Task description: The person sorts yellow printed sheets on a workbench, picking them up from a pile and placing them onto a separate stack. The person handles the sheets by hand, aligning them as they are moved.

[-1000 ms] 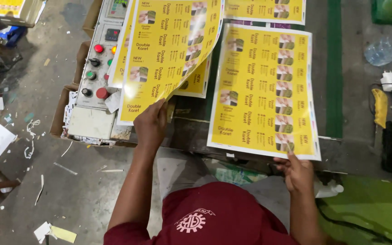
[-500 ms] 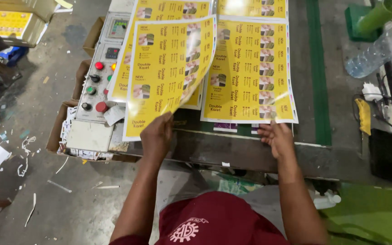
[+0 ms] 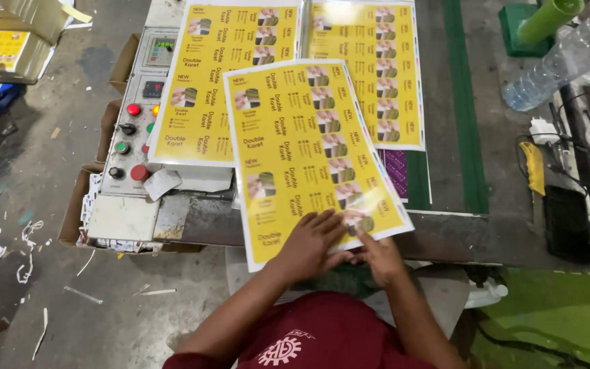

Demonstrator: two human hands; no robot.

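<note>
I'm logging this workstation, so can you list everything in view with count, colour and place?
Printed sheet: one, yellow, tilted at centre, near edge under both hands.
Other printed sheets: two, yellow, lying side by side behind it.
Control panel: one, grey with red and green buttons, left of the sheets.
Plastic bottle: one, clear, upper right.
Green tube: one, top right.
Black slab: one, right edge.
Paper scraps: several, white, on the floor at left.
Left hand: flat on the front sheet.
Right hand: at the sheet's near edge.
</note>
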